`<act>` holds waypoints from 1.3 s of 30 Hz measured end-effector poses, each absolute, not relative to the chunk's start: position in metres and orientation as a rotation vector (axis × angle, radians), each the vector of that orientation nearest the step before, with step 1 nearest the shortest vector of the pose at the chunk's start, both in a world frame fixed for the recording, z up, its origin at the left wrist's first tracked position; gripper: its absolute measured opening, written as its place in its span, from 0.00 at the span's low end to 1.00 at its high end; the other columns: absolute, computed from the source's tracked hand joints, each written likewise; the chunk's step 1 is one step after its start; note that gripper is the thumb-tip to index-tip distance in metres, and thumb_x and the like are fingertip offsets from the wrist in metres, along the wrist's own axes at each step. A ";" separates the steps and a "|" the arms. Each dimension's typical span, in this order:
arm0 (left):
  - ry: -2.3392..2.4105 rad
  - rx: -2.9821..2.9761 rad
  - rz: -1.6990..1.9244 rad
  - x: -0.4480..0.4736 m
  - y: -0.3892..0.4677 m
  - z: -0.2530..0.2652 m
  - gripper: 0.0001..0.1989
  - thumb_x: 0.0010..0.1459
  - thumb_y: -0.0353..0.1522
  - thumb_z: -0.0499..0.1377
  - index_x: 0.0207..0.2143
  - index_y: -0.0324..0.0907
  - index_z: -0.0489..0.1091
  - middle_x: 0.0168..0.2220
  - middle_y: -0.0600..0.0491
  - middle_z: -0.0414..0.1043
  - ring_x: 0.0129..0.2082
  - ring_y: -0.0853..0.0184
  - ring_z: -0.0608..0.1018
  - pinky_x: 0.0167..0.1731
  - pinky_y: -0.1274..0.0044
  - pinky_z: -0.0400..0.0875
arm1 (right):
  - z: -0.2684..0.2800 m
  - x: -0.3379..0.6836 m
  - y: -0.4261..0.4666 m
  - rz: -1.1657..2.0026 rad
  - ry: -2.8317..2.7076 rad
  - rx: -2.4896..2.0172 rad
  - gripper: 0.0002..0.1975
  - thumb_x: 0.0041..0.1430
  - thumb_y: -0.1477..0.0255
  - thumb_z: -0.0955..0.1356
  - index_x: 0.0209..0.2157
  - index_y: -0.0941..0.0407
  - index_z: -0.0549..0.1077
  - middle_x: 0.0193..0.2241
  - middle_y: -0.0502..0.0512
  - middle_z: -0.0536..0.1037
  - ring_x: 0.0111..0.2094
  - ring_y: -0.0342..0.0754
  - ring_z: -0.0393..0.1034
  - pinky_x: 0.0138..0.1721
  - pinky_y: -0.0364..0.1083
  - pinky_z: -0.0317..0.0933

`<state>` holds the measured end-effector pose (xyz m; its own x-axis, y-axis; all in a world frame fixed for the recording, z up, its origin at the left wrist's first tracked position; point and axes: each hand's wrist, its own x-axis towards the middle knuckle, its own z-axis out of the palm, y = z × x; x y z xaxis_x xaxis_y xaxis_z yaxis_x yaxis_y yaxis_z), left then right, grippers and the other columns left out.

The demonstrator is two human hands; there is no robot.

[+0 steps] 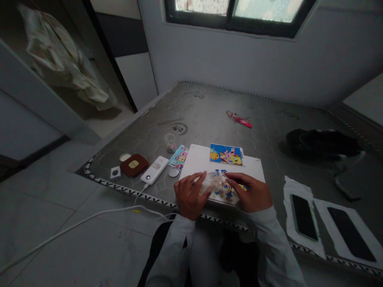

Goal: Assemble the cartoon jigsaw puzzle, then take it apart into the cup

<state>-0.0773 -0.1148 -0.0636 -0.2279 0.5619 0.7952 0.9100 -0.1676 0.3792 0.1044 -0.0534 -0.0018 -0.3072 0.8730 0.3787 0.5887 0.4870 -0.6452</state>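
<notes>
My left hand (190, 195) has its thumb and fingers around a clear plastic cup (214, 180), tipped on its side with its mouth toward my right hand. My right hand (253, 193) is closed beside the cup, thumb and forefinger together; whatever they pinch is too small to make out. Beneath both hands is a flat white box (196, 156). Small colourful puzzle pieces (229, 196) lie in a loose group on it, partly hidden by the cup and my right hand. A blue cartoon picture card (226, 154) rests toward the box's far edge.
Left of the box are another cartoon card (178, 158), a clear cup of small pieces (170, 143), a round lid (173, 172), a cabled white power bank (154, 170) and a brown case (134, 165). Two phones (304, 217) lie right; a red packet (239, 119) sits farther back.
</notes>
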 end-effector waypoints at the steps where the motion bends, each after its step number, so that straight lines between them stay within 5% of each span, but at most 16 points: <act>1: -1.757 -1.662 -1.353 -0.079 -0.115 -0.064 0.22 0.56 0.42 0.66 0.51 0.45 0.73 0.45 0.48 0.78 0.45 0.61 0.75 0.46 0.70 0.63 | -0.007 0.109 -0.049 0.505 -2.027 -1.238 0.11 0.60 0.63 0.69 0.42 0.49 0.81 0.38 0.51 0.83 0.34 0.48 0.79 0.39 0.47 0.72; 4: -1.785 -1.602 -1.343 -0.083 -0.115 -0.065 0.24 0.53 0.42 0.68 0.51 0.44 0.74 0.45 0.48 0.79 0.44 0.60 0.75 0.46 0.69 0.63 | -0.026 0.120 -0.036 0.417 -2.161 -1.276 0.14 0.54 0.62 0.72 0.42 0.52 0.80 0.37 0.55 0.82 0.31 0.48 0.76 0.34 0.47 0.72; 9: -1.807 -1.535 -1.326 -0.088 -0.114 -0.066 0.24 0.54 0.45 0.66 0.51 0.44 0.74 0.44 0.46 0.78 0.43 0.60 0.75 0.45 0.69 0.63 | -0.054 0.109 -0.034 0.359 -2.244 -1.289 0.29 0.42 0.64 0.78 0.48 0.55 0.77 0.43 0.61 0.77 0.45 0.55 0.73 0.49 0.54 0.69; 13: -1.801 -1.549 -1.328 -0.087 -0.114 -0.065 0.23 0.55 0.44 0.66 0.50 0.43 0.74 0.44 0.46 0.78 0.43 0.60 0.76 0.45 0.69 0.63 | -0.069 0.092 -0.039 0.303 -2.255 -1.323 0.33 0.38 0.63 0.79 0.49 0.56 0.76 0.47 0.64 0.74 0.48 0.60 0.70 0.52 0.58 0.66; 21: -1.799 -1.550 -1.336 -0.086 -0.113 -0.065 0.25 0.53 0.44 0.67 0.50 0.42 0.73 0.43 0.46 0.78 0.43 0.60 0.76 0.45 0.69 0.64 | -0.075 0.101 -0.029 0.304 -2.275 -1.375 0.14 0.54 0.68 0.71 0.44 0.53 0.79 0.39 0.58 0.76 0.40 0.51 0.73 0.44 0.50 0.69; 39: -1.797 -1.552 -1.339 -0.084 -0.113 -0.064 0.25 0.53 0.45 0.67 0.49 0.42 0.73 0.43 0.46 0.78 0.43 0.59 0.76 0.45 0.69 0.64 | -0.084 0.116 -0.018 0.239 -2.189 -1.310 0.14 0.63 0.65 0.63 0.38 0.53 0.80 0.36 0.58 0.81 0.37 0.50 0.76 0.40 0.48 0.69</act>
